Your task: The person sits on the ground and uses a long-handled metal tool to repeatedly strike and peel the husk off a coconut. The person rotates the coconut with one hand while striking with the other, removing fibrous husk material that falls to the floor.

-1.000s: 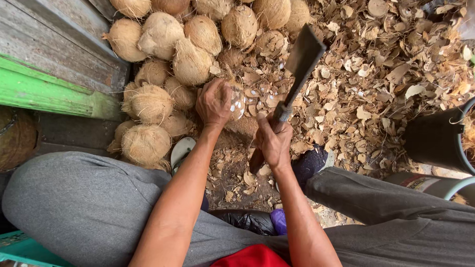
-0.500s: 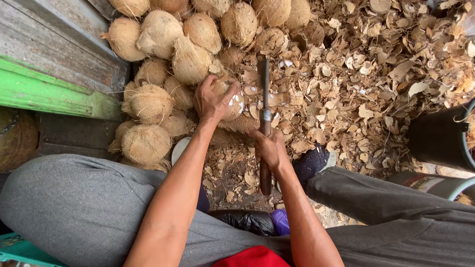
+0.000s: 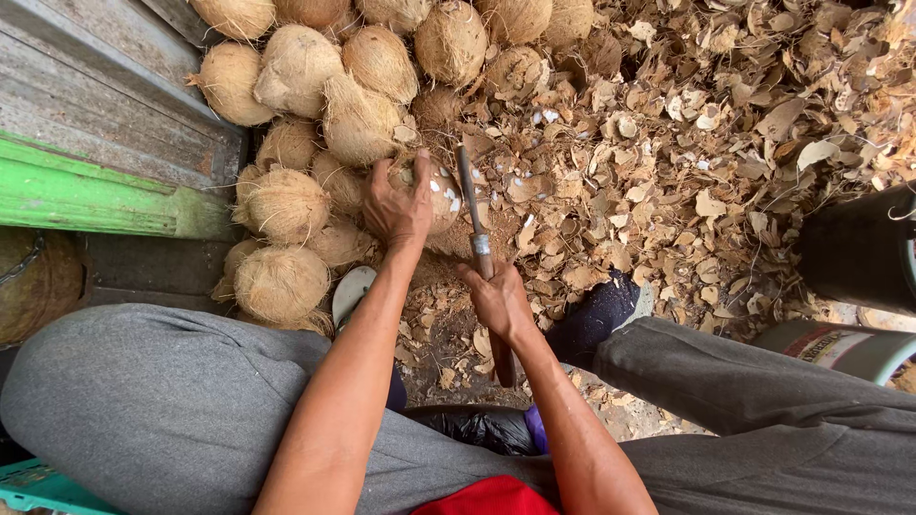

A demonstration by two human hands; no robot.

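My left hand grips a brown coconut with white chipped patches, holding it on the ground in front of me. My right hand is closed around the wooden handle of a cleaver. The blade stands edge-on, right beside the coconut's right side, touching or almost touching it. A pile of husked, fibrous coconuts lies just behind and left of the held one.
Broken shell chips litter the ground to the right. A grey and green wooden wall runs along the left. A black bucket stands at the right edge. My grey-trousered knees frame the spot, with a sandal beneath.
The cleaver was raised up to the right with its flat face showing; it has swung down and now sits edge-on against the coconut. My left hand has kept its hold.
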